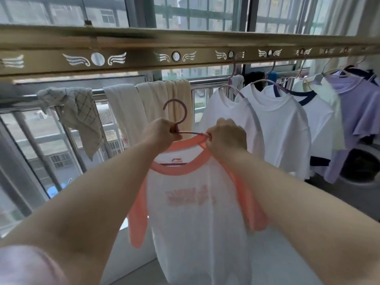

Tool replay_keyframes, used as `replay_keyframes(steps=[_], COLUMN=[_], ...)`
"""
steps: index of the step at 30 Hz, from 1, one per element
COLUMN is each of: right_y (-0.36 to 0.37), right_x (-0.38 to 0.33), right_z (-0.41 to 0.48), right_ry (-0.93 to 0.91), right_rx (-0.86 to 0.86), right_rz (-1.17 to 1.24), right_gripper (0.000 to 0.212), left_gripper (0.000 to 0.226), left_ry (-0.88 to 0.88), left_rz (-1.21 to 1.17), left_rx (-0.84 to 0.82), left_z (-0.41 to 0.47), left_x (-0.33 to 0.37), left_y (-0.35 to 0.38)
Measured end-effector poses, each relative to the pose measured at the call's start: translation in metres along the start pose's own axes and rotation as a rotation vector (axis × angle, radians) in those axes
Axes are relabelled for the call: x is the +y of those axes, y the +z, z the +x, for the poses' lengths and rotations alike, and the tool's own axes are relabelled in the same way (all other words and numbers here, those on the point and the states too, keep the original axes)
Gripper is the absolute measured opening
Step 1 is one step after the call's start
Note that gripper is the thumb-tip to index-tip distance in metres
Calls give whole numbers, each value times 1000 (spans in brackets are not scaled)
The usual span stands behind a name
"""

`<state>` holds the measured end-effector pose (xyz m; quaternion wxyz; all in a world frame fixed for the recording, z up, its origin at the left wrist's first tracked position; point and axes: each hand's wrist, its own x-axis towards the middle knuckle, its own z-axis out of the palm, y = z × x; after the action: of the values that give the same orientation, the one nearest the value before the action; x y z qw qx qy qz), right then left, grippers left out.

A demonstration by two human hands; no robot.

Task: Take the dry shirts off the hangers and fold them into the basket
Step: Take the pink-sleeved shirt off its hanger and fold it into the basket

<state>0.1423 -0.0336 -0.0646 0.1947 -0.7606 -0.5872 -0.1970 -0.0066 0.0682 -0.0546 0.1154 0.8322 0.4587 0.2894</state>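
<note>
- The white shirt with coral sleeves (195, 202) hangs in the air in front of the person, below the middle stretch of the drying bar (144, 60) and not touching it. Its coral collar sits over the pink hanger (176, 114).
- The hanger's hook stands upright and free, well under the bar and hooked into none of its round holes.
- The left hand (162, 134) has its fingers curled tight round the hanger's neck, just under the hook.
- The right hand (226, 137) pinches the shirt's collar where it crosses the hanger's right arm (the fingertips are bunched there, on cloth and plastic together).
- Toward the bar's right end more shirts hang on hangers in a close row: two white shirts (283, 128), a navy-trimmed shirt (316, 114), then a lilac shirt (357, 112) at the far end.
- Behind the held shirt, a steel railing (22, 98) runs along the window. Draped over its top edge are a checked cloth (76, 112) toward the left, a white towel (123, 108) and a cream towel (164, 93) nearer the middle.
</note>
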Motion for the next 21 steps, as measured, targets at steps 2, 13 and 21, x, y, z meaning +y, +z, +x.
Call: replay_keyframes(steps=[2, 13, 21], right_y=[2, 16, 19], right_x=[-4, 13, 17], right_z=[-4, -19, -13], right_ry=[-3, 89, 446], right_rx=[-45, -315, -333], right_rz=[12, 21, 705], right_gripper=[30, 21, 29], left_gripper=[11, 19, 14], left_ry=[-2, -300, -285], left_rz=[58, 45, -79], left_rx=[38, 33, 99], left_z=[-8, -25, -32], left_x=[-1, -53, -75], left_y=[0, -21, -28])
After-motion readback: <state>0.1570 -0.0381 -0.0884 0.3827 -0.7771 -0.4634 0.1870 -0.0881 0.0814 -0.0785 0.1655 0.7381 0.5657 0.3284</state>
